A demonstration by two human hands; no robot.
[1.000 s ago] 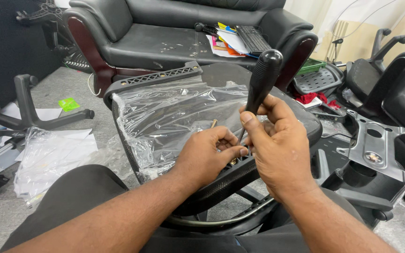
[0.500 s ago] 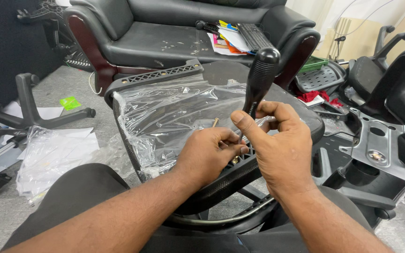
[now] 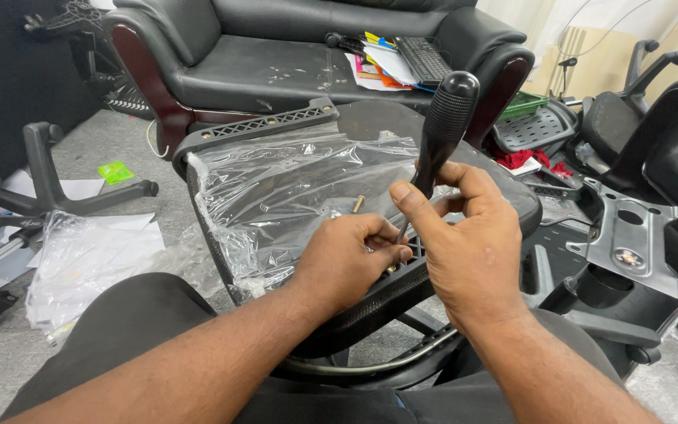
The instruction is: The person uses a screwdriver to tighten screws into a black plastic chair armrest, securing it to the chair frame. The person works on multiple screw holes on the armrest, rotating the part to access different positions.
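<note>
I judge the fastening partly under way: my right hand (image 3: 472, 259) wraps its fingers around the lower shaft of the black-handled screwdriver (image 3: 442, 129), which stands nearly upright, tip down at the edge of the chair seat (image 3: 292, 188) wrapped in clear plastic. My left hand (image 3: 347, 263) is curled, its fingertips pinched together right at the tip; what they pinch is hidden, so I cannot tell whether a screw is seated. One loose brass bolt (image 3: 358, 204) lies on the plastic just beyond my left hand, so at least that fastener looks unfitted. A metal chair bracket (image 3: 637, 235) lies well off to the right of my right hand.
</note>
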